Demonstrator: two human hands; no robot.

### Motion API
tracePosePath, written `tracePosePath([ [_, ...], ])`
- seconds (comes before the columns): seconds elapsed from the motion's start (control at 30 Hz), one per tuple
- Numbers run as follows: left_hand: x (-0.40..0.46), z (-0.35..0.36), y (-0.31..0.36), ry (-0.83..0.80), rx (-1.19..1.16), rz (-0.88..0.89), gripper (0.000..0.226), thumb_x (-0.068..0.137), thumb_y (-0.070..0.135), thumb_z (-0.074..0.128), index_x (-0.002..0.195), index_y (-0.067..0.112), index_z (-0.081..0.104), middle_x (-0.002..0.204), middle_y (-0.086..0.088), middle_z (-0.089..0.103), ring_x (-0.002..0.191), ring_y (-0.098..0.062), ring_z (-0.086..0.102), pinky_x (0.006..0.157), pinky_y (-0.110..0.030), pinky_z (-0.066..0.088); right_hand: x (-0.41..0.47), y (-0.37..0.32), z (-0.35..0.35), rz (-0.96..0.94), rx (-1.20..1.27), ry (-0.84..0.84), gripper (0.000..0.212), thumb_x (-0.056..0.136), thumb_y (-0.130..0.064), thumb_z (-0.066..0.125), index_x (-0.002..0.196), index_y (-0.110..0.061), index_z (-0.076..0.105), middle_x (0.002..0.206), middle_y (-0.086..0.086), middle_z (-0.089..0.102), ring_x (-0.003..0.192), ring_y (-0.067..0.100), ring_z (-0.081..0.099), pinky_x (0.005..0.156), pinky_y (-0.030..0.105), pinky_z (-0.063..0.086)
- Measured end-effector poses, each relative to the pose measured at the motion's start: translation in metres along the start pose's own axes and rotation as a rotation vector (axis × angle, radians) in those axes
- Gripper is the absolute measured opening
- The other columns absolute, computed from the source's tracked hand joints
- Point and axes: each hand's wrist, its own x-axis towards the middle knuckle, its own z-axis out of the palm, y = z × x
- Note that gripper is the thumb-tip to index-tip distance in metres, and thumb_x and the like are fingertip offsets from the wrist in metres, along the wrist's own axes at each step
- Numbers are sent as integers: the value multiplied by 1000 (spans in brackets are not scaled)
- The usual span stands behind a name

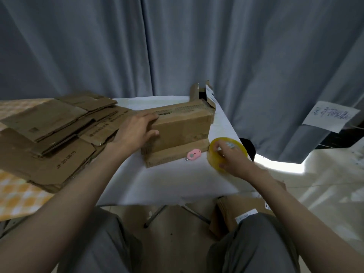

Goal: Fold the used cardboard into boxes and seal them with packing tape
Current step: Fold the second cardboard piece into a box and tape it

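At the far left, an orange checked cloth (13,196) covers a surface, and on it lies a pile of flat cardboard (49,133), many sheets one over another, some with printed letters. The pile reaches to the edge of the white table (169,186), which stands just beside the cloth.

The left hand (136,133) rests on the left end of the box (181,131). Its fingers lie over the top edge, slightly bent, and the thumb presses on the front side, so the hand holds this corner of the box. The box stands on the middle of the table, its long side toward the person. Its bottom flaps stick out along the table at the front, and at its far right end some flaps stand up, one with a white label.

Just in front of the box, near its right corner, a small pink cutter (194,155) lies on the table.

To the right of the cutter, the right hand (233,157) grips the tape (220,154), a yellow roll tilted at the right edge of the table. The fingers curl around the roll's rim, with fingertips at its top and at its lower edge.

Behind everything hangs a grey curtain (177,46). At the far right, a white paper (331,116) with handwriting hangs. On the floor below the right arm lies another box (236,209) with a label.
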Motion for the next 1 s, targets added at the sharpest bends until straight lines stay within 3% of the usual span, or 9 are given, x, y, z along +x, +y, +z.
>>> tracePosePath([
  [0.1, -1, 3, -6, 52, 32, 3, 48, 92, 26, 69, 138, 23, 58, 135, -5, 62, 119, -29, 57, 99, -45, 47, 9, -4, -8, 32, -53, -17, 38, 80, -10, 75, 104, -22, 48, 112, 7, 60, 105, 27, 58, 82, 39, 50],
  [0.2, -2, 0, -14, 52, 46, 0, 44, 91, 21, 69, 134, 23, 61, 128, -7, 66, 114, -31, 59, 95, -46, 49, 24, -22, -24, 61, 11, 258, 30, 86, -23, 72, 113, -18, 60, 109, -1, 59, 98, 19, 57, 78, 31, 45],
  [0.3, -7, -6, -27, 46, 87, -16, 43, 87, 18, 72, 129, 24, 64, 122, -8, 67, 110, -32, 60, 90, -43, 49, 45, -49, -35, 38, 222, 469, 28, 92, -23, 69, 118, -15, 65, 107, -2, 64, 91, 14, 62, 80, 31, 52],
  [0.5, 2, -20, -24, 20, 122, 28, 35, 89, 40, 70, 119, 24, 66, 115, 0, 66, 101, -25, 61, 80, -38, 51, 86, -79, -31, 59, 460, 719, 9, 89, -12, 68, 95, -14, 73, 88, -6, 66, 77, 3, 61, 80, 26, 54],
  [0.7, 62, 4, 39, -32, -75, 169, 28, 99, 35, 56, 123, 24, 68, 123, 3, 66, 109, -15, 60, 94, -39, 52, 98, -78, -14, 110, 582, 757, 7, 85, -17, 75, 90, -12, 72, 85, 0, 69, 72, 4, 62, 68, 6, 45],
  [0.83, 104, 21, 58, -86, -92, 202, 30, 101, 30, 53, 127, 22, 66, 129, 0, 64, 116, -20, 57, 99, -42, 48, 101, -76, -12, 159, 707, 784, 12, 83, -18, 78, 87, -9, 70, 80, 0, 69, 70, 9, 64, 64, 7, 45],
  [1.0, 136, 37, 58, -75, -146, 147, 32, 101, 31, 56, 128, 19, 65, 132, -3, 63, 115, -22, 58, 99, -36, 47, 108, -75, -12, 232, 917, 779, 13, 79, -11, 80, 82, -14, 68, 73, -7, 66, 62, -6, 59, 60, 6, 44],
])
